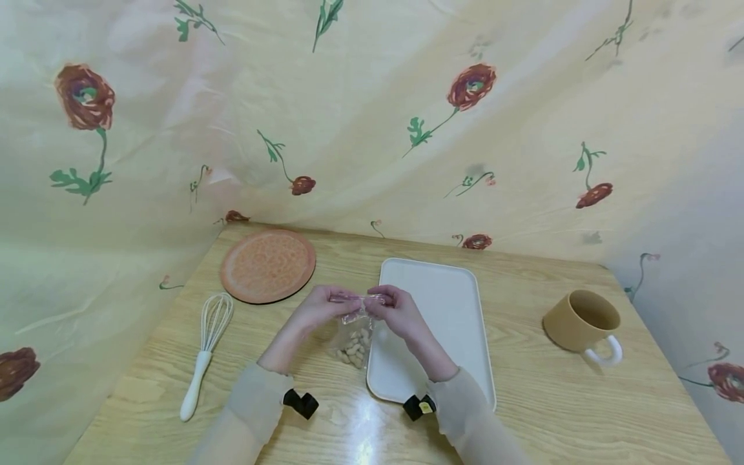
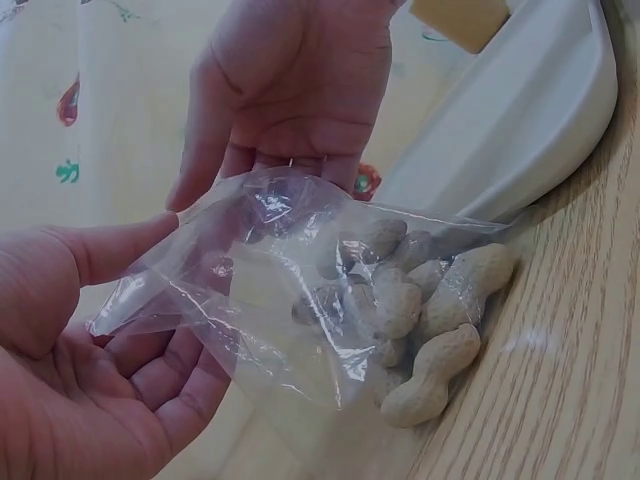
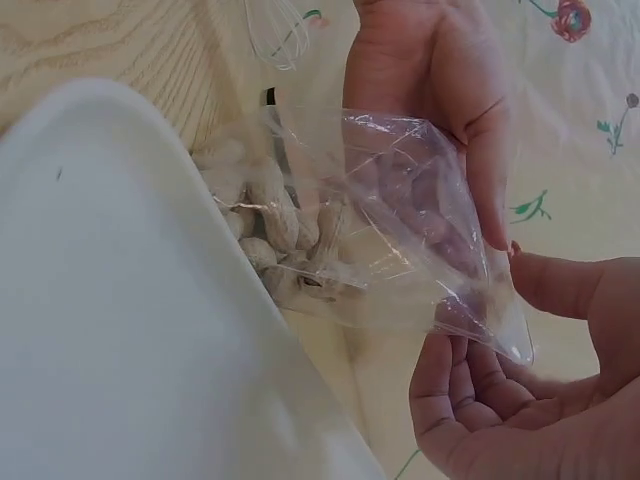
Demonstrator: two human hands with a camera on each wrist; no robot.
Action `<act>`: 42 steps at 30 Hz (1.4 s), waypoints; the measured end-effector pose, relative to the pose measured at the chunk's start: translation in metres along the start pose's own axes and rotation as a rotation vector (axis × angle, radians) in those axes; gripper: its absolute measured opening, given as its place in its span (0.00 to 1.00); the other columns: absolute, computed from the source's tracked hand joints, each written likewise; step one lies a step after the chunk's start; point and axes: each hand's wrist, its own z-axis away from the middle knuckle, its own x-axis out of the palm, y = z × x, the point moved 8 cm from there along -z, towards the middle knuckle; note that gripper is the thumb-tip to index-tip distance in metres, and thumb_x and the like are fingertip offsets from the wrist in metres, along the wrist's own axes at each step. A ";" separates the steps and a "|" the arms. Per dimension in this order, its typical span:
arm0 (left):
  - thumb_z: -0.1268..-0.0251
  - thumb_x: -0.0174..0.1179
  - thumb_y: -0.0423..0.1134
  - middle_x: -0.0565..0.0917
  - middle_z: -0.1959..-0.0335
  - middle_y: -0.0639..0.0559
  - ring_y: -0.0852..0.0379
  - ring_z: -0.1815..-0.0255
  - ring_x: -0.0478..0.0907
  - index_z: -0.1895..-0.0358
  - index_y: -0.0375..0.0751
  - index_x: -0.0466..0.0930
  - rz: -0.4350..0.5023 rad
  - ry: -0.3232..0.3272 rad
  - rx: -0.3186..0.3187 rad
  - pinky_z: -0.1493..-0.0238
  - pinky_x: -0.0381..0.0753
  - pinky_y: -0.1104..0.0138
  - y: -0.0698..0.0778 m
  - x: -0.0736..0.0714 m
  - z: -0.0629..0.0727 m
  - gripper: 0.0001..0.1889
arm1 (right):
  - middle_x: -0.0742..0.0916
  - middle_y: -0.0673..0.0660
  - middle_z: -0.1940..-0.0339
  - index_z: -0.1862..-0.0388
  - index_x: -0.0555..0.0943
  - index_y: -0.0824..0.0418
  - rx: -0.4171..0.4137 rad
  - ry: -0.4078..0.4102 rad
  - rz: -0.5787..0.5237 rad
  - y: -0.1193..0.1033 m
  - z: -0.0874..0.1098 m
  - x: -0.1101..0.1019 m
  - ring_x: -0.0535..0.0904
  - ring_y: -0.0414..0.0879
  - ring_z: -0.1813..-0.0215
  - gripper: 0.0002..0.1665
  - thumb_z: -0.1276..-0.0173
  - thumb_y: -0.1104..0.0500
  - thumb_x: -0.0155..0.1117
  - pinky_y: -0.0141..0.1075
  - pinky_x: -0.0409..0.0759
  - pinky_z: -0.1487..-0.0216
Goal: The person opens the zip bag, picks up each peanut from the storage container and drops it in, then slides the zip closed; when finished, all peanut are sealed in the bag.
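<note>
A clear plastic bag (image 1: 353, 332) with several unshelled peanuts (image 2: 435, 375) in its lower part hangs between my hands, just left of the white tray (image 1: 430, 336). My left hand (image 1: 318, 309) pinches one side of the bag's top edge between thumb and curled fingers. On the other side of that edge, my right hand (image 1: 395, 310) pinches the plastic the same way, over the tray's left rim. In both wrist views the peanuts lie low in the bag, close to the table. Whether the bag's mouth is parted cannot be told.
A round orange-brown mat (image 1: 268, 266) lies at the back left, with a white whisk (image 1: 203, 355) in front of it. To the right stands a tan mug (image 1: 581, 321) with a white handle. A flowered cloth (image 1: 360, 116) hangs behind the wooden table (image 1: 523, 400).
</note>
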 end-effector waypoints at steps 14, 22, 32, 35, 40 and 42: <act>0.34 0.66 0.34 0.88 0.58 0.40 0.50 0.57 0.86 0.49 0.26 0.81 0.043 0.001 0.028 0.49 0.82 0.60 0.003 0.002 0.001 0.15 | 0.87 0.52 0.72 0.57 0.84 0.74 -0.019 0.007 -0.017 -0.002 0.002 0.000 0.81 0.39 0.68 0.11 0.30 0.64 0.65 0.32 0.81 0.62; 0.33 0.65 0.33 0.88 0.58 0.38 0.50 0.57 0.87 0.49 0.24 0.81 0.031 -0.009 0.052 0.49 0.82 0.61 0.005 0.004 0.001 0.15 | 0.89 0.58 0.70 0.57 0.85 0.75 -0.063 0.016 0.012 -0.007 0.004 -0.003 0.82 0.40 0.69 0.13 0.31 0.62 0.67 0.36 0.82 0.61; 0.33 0.66 0.37 0.88 0.60 0.41 0.52 0.58 0.86 0.53 0.29 0.85 -0.046 0.051 0.066 0.53 0.81 0.64 0.008 0.002 0.002 0.13 | 0.89 0.58 0.72 0.61 0.87 0.73 -0.094 0.044 0.026 -0.009 0.002 -0.005 0.83 0.40 0.71 0.10 0.32 0.64 0.68 0.37 0.83 0.63; 0.34 0.67 0.38 0.89 0.61 0.44 0.54 0.59 0.86 0.55 0.31 0.86 -0.081 0.081 0.073 0.53 0.81 0.64 0.009 0.001 0.002 0.12 | 0.88 0.57 0.74 0.62 0.87 0.73 -0.101 0.072 0.037 -0.008 0.002 -0.005 0.82 0.40 0.72 0.09 0.32 0.65 0.68 0.40 0.83 0.63; 0.34 0.67 0.39 0.89 0.63 0.45 0.54 0.60 0.86 0.57 0.32 0.87 -0.118 0.113 0.113 0.57 0.82 0.65 0.011 0.002 0.002 0.11 | 0.88 0.58 0.73 0.63 0.87 0.73 -0.112 0.120 0.038 -0.009 0.004 -0.005 0.81 0.40 0.73 0.06 0.33 0.68 0.67 0.36 0.83 0.65; 0.34 0.67 0.38 0.89 0.63 0.45 0.54 0.61 0.86 0.57 0.32 0.87 -0.123 0.122 0.128 0.59 0.82 0.65 0.012 0.003 0.002 0.11 | 0.88 0.59 0.72 0.62 0.87 0.73 -0.109 0.129 0.033 -0.009 0.004 -0.004 0.82 0.39 0.72 0.06 0.33 0.69 0.67 0.36 0.84 0.64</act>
